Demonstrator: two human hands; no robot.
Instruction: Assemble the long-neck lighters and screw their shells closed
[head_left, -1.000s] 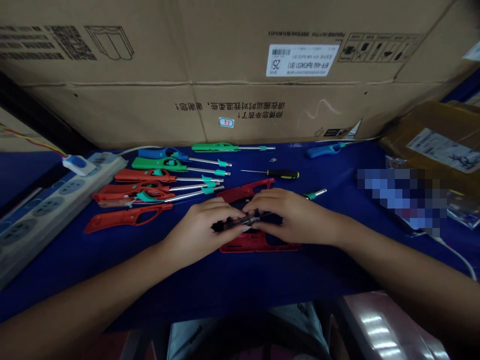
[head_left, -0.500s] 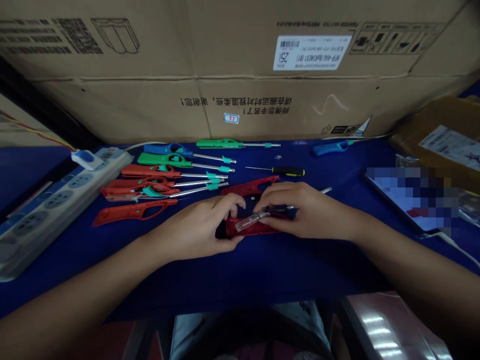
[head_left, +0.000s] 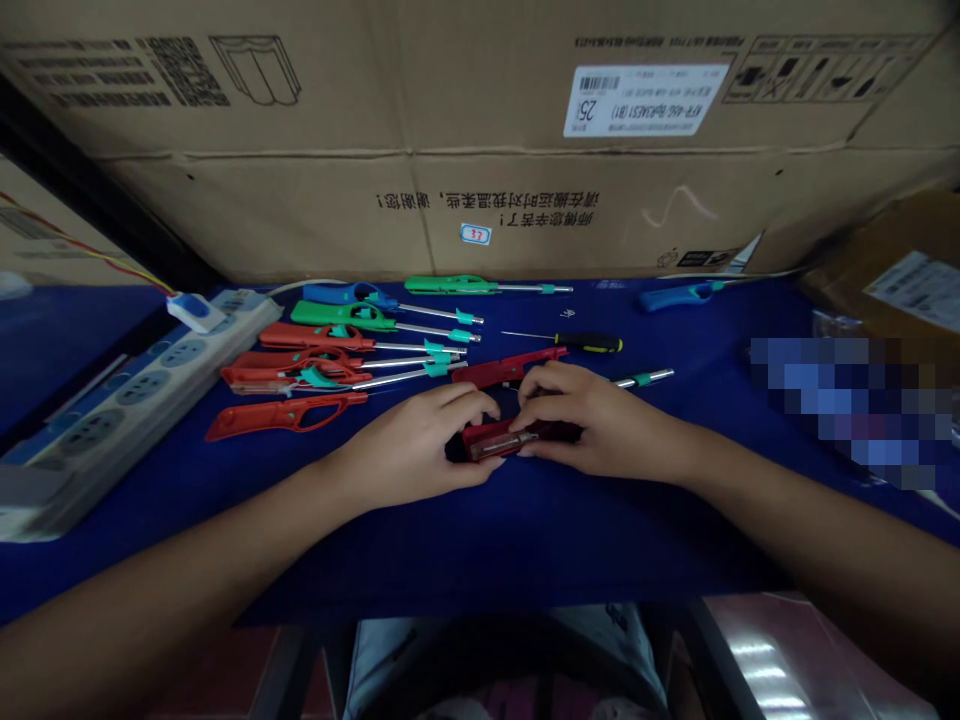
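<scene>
My left hand (head_left: 420, 445) is curled around the left end of a red lighter shell half (head_left: 471, 434), thumb along its near edge. A clear fuel tank (head_left: 491, 446) lies in the hollow of that shell. The fingers of my right hand (head_left: 600, 418) pinch the tank's right end and cover much of the shell. A metal lighter tube (head_left: 654, 378) with a teal piece sticks out beyond my right hand. Just behind both hands lies another red shell half (head_left: 502, 369), partly hidden by the right fingers.
Several lighters, blue, green (head_left: 349, 317) and red (head_left: 289, 413), lie at left beside a power strip (head_left: 142, 385). Behind my hands are a screwdriver (head_left: 589, 342) and a green lighter (head_left: 450, 285). A blue lighter part (head_left: 675, 296) and a blurred-out phone (head_left: 847, 410) are at right; cardboard (head_left: 420, 220) stands behind.
The clear tank has gone from tilted above the red shell to lying down in it. My right hand has lowered with it, and the metal tube shows more. The view has shifted slightly.
</scene>
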